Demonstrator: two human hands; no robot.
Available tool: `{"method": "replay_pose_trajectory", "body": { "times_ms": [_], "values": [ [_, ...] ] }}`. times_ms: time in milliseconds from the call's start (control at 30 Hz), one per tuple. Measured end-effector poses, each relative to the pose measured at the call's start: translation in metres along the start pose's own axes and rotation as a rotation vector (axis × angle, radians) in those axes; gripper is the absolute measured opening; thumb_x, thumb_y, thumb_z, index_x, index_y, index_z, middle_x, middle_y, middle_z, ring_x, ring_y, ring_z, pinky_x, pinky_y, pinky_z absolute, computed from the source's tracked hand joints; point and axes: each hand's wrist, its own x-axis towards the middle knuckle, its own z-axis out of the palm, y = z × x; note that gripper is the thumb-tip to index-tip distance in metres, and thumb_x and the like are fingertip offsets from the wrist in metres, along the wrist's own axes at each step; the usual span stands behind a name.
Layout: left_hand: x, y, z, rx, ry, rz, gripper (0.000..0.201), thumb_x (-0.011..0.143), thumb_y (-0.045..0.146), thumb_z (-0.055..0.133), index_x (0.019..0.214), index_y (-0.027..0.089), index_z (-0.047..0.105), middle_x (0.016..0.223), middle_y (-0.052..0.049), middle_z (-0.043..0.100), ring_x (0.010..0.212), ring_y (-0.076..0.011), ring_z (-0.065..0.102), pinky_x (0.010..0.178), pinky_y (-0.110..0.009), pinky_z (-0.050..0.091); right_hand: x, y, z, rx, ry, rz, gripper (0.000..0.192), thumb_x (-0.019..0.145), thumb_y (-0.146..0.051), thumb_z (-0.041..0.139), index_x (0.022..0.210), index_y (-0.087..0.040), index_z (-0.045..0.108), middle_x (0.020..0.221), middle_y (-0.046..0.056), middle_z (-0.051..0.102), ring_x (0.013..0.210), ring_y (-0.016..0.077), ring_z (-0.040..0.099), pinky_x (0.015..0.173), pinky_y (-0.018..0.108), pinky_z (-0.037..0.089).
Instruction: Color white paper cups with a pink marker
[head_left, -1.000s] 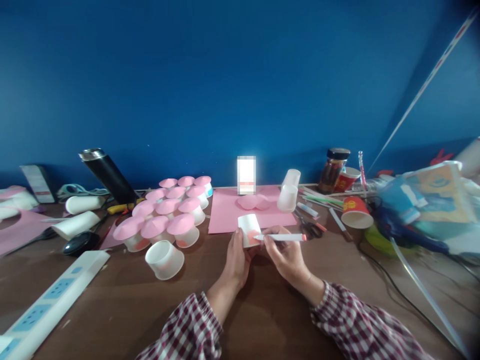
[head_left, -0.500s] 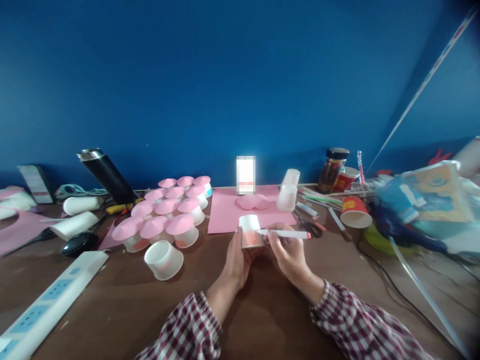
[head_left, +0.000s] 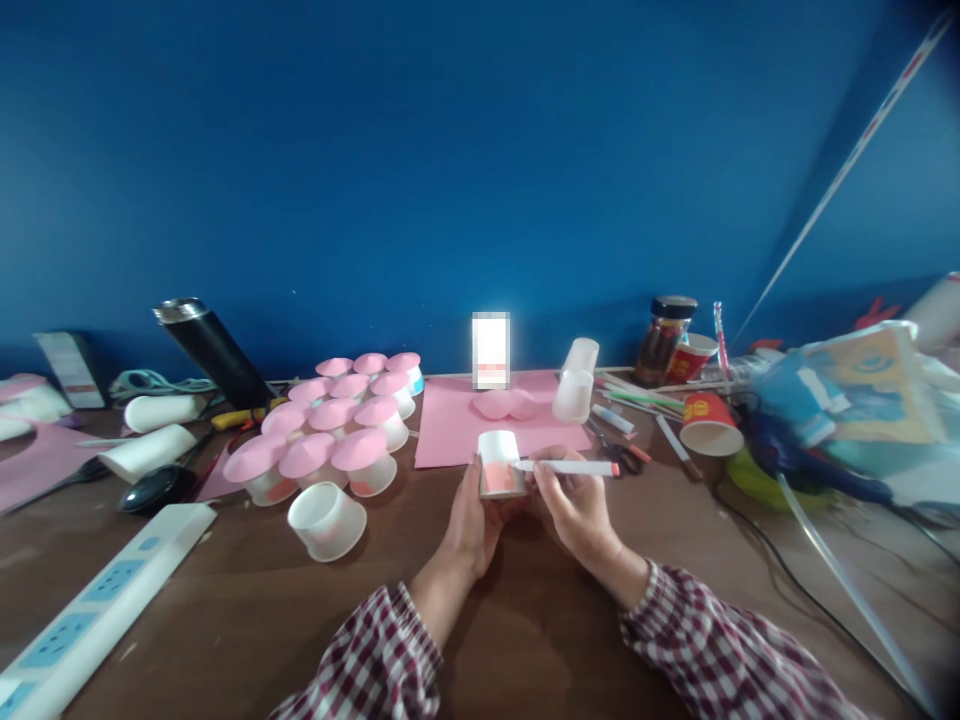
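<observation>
Your left hand (head_left: 471,512) grips the small white paper cup (head_left: 500,464), upside down, pink-coloured low on its side, above the brown tabletop (head_left: 247,610). Your right hand (head_left: 576,505) pinches a white marker pen (head_left: 568,467) against it. Pink-topped cups (head_left: 330,430) stand left.

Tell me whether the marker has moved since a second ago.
Yes. The marker in the right hand has shifted slightly up toward the pink sheet, its tip on the small cup.

The brown table (head_left: 225,620) carries pink-topped cups (head_left: 330,430) at ten o'clock, a power strip (head_left: 97,600) at eight, pink paper (head_left: 450,425) at twelve, scissors (head_left: 622,455) at one.
</observation>
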Motion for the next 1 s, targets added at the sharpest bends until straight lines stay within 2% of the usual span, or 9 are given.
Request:
{"method": "replay_pose_trajectory", "body": {
  "times_ms": [733, 1000],
  "values": [
    [0.0012, -0.0012, -0.0013, -0.005, 0.014, -0.003, 0.049, 0.084, 0.052, 0.047, 0.102, 0.009, 0.063, 0.098, -0.014, 0.069, 0.087, -0.0248, 0.063, 0.081, -0.04, 0.05, -0.0011, 0.0065, -0.0006, 0.027, -0.023, 0.023, 0.012, 0.085, -0.028, 0.055, 0.08, -0.017, 0.058, 0.067, 0.001, 0.06, 0.061, 0.0139, 0.057, 0.057, 0.024, 0.047],
    [-0.0014, -0.0015, 0.001, 0.021, -0.005, 0.021, 0.044, 0.084, 0.046, 0.05, 0.104, 0.009, 0.062, 0.096, -0.013, 0.069, 0.085, -0.0237, 0.064, 0.078, -0.038, 0.051, -0.0016, 0.0033, -0.0009, 0.028, -0.022, 0.009, 0.012, 0.086, -0.026, 0.054, 0.079, -0.017, 0.058, 0.068, 0.001, 0.06, 0.061, 0.0132, 0.057, 0.057, 0.023, 0.047]
  ]
}}
